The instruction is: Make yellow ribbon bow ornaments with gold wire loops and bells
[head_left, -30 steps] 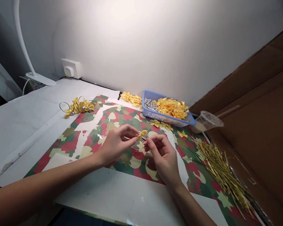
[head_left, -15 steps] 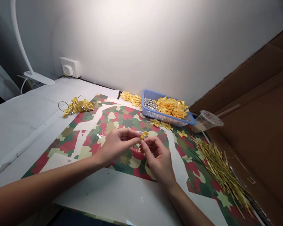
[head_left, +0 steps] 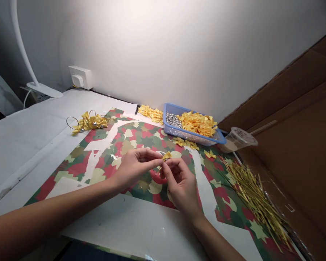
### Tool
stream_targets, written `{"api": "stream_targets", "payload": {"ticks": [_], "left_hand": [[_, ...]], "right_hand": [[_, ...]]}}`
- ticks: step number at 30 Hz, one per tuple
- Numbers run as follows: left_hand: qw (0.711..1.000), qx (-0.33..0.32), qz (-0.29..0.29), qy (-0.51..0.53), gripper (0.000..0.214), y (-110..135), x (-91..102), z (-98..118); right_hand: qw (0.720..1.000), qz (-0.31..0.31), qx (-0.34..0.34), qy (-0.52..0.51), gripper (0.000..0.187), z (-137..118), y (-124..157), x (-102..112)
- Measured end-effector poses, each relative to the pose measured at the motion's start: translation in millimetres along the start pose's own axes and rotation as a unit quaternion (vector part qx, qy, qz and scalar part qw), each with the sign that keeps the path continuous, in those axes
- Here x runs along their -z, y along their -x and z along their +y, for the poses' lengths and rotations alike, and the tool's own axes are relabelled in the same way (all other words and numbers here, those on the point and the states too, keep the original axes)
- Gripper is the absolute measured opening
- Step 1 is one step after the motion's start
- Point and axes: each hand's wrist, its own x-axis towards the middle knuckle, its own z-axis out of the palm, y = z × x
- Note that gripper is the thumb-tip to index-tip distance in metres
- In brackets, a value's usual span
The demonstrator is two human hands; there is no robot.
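Between the fingertips of both hands sits a small yellow ribbon bow (head_left: 167, 156). My left hand (head_left: 137, 163) pinches its left side with thumb and forefinger. From the right and just below, my right hand (head_left: 182, 183) pinches close against it; the fingers hide most of the lower part. Beneath the hands lies a red curved handle (head_left: 157, 177), its tool mostly covered. Beyond the hands, a blue basket (head_left: 194, 139) holds yellow bows (head_left: 198, 123) and silver bells (head_left: 173, 119). At the left is a cluster of yellow bows with bells and wire-like loops (head_left: 91, 121).
More bows (head_left: 150, 113) lie left of the basket, and a single bow (head_left: 210, 154) lies to its right. A clear plastic cup (head_left: 237, 139) leans near cardboard (head_left: 296, 137). Thin green-gold ties (head_left: 252, 192) spread at right. A white lamp (head_left: 40, 88) stands back left.
Both hands stay nearly in place around the bow. The bow has turned slightly between the fingertips, and my right hand has shifted a little.
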Motion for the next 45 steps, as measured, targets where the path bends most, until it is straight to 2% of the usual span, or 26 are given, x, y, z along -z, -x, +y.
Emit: {"api": "stream_targets", "payload": {"ticks": [8,17,22,28,31,37,40,45], "left_hand": [[1.000,-0.008,0.011,-0.003,0.013,1,-1.2,0],[0.997,-0.022,0.068,-0.032,0.015,-7,5.1,1],[0.997,-0.020,0.067,-0.021,0.016,-7,4.7,1],[0.998,-0.042,0.047,-0.016,0.015,-6,3.6,-2],[0.997,-0.054,0.043,-0.020,0.014,-6,3.6,-4],[0.997,-0.066,0.038,-0.025,0.016,-6,3.5,-6],[0.996,-0.074,0.033,-0.026,0.016,-6,3.6,-8],[0.995,-0.082,0.033,-0.040,0.015,-5,4.1,-7]], "right_hand": [[1.000,-0.016,-0.016,-0.014,0.017,3,2,-1],[0.993,-0.095,-0.074,0.014,0.021,-3,-4,9],[0.992,-0.074,-0.103,0.016,0.027,-10,-7,15],[0.986,-0.112,-0.118,0.038,0.034,-10,-7,17],[0.985,-0.109,-0.128,0.037,0.034,-9,-7,17],[0.989,-0.071,-0.126,-0.023,0.034,-11,-10,19],[0.988,-0.080,-0.122,-0.053,0.036,-13,-14,21],[0.949,-0.103,-0.217,-0.204,0.035,-11,-17,23]]}}
